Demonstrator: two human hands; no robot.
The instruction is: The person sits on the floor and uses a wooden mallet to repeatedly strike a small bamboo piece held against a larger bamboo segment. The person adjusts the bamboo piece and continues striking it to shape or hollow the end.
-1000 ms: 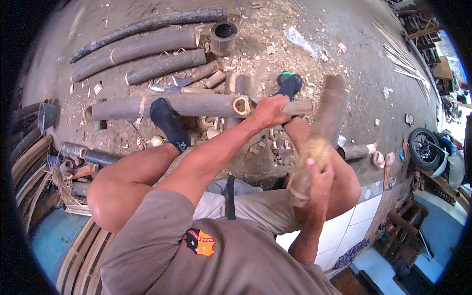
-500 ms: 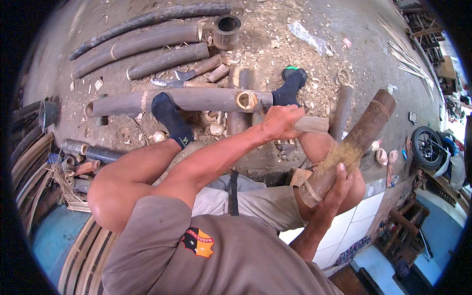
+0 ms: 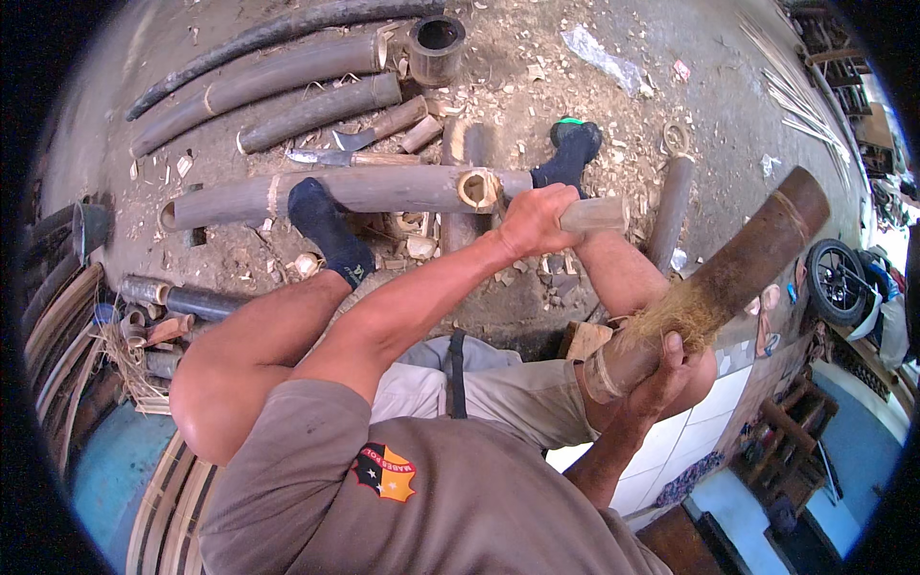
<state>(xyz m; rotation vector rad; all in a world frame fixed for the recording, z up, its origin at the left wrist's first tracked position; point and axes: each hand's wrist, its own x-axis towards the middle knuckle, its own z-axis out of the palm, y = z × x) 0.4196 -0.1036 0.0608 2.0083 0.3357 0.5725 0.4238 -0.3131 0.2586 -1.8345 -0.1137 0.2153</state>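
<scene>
My left hand is closed around a short pale wooden stick, whose blunt end sticks out to the right above my right shin. Across my right thigh lies a thick brown bamboo tube, slanting up and away to the right. My right hand grips it near its lower end, thumb on top. Just beyond the thumb, a tuft of yellowish fibre is pressed against the tube. Part of the right hand's fingers is hidden beneath the bamboo.
A long bamboo pole with a round hole lies under my left foot. Beyond it are a large knife, another blade and several bamboo lengths. Wood chips litter the ground. A wheel stands at far right.
The bamboo tube has shifted right, its far end swinging outward, and my right hand has moved slightly with it. My left hand has drawn a little to the left with the stick.
</scene>
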